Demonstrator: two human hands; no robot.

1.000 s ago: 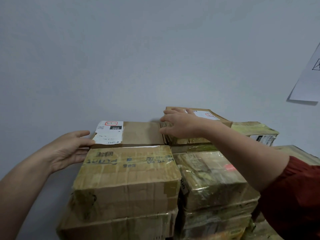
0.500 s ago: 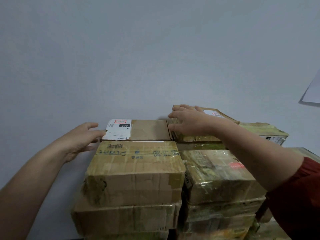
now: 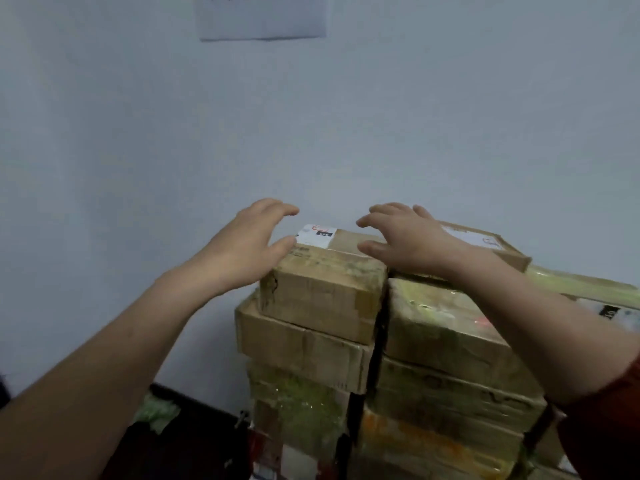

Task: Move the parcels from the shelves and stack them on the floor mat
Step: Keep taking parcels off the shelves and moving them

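Taped cardboard parcels stand in two tall stacks against a pale wall. On the left stack the top brown parcel sits in front of a flat parcel with a white label. My left hand hovers at the left end of these two, fingers spread and empty. Over the seam between the stacks is my right hand, also spread and empty, partly covering a flat labelled parcel on the right stack.
A yellow-green taped parcel lies at the right edge. Lower parcels fill both stacks down to a dark floor mat. A white paper sheet hangs on the wall above. The wall lies close behind the stacks.
The view has pulled back and tilted, showing more of the stacks and the floor. My right hand has lifted off the flat right parcel and shifted left; both hands now hover with spread fingers.
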